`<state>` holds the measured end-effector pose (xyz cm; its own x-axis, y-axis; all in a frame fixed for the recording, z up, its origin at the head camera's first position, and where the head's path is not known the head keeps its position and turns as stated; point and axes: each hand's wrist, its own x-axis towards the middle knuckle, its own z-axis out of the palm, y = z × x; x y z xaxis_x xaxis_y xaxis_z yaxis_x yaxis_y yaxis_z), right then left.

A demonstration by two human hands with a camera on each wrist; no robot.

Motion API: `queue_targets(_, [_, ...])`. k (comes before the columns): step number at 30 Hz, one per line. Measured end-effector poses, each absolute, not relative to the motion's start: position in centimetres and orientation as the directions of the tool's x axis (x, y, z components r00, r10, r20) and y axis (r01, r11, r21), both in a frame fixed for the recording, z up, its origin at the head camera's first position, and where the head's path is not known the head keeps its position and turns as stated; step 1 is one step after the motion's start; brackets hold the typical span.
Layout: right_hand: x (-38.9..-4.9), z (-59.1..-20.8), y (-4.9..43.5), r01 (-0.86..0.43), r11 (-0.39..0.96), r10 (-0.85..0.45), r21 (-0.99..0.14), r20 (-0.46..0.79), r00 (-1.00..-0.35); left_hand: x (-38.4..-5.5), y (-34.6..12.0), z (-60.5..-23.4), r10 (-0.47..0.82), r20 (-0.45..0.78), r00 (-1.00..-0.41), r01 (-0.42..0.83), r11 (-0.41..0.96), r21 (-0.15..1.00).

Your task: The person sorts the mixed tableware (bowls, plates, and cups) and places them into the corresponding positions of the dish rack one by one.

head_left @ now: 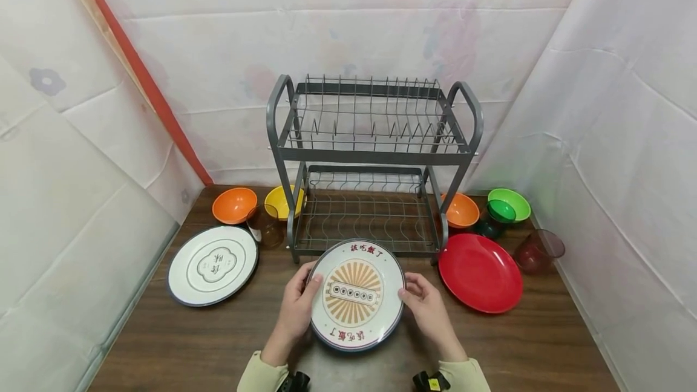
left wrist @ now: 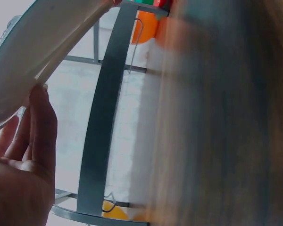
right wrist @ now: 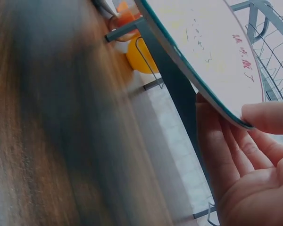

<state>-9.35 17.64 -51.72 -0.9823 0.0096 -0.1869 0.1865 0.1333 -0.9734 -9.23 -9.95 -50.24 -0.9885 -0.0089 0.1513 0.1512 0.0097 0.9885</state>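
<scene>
Just in front of the grey dish rack (head_left: 376,157), the sunburst plate (head_left: 353,295) is held up off the counter (head_left: 544,349), tilted, with its printed face toward the wearer. Both hands grip it: the left hand (head_left: 296,302) pinches the rim on one side, thumb on the face and fingers beneath, and the right hand (head_left: 431,310) pinches the opposite edge the same way. The plate looks stiff and glossy, perhaps ceramic or enamel, though the material cannot be told for sure; I would expect it to be fairly light for two hands, slick on its smooth face, and liable to chip if knocked against the rack's metal bars. The rim, at two opposite points, seems the surest hold, since thumbs and fingers can clamp it there without sliding across the glaze. To the front-left of the rack lies a grey-patterned plate (head_left: 215,265); to its front-right, a red plate (head_left: 480,273). Left of the rack sits an orange bowl (head_left: 234,205), and beyond its right side a green bowl (head_left: 520,203).
</scene>
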Motion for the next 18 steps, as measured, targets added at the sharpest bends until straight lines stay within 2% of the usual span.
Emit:
queue_targets(9, [-9.3,-52.0,17.1,0.177,0.085,-0.001,-0.980,-0.178,-0.984,-9.1,-10.6,-48.9,0.000,0.303,-0.953,0.302,0.095,0.949])
queue_targets(18, [-8.9,-52.6,17.8,0.170,0.019,-0.091,-0.985,-0.171,-0.981,-10.1,-11.8,-46.5,0.128,0.522,-0.843,0.537,0.227,0.812])
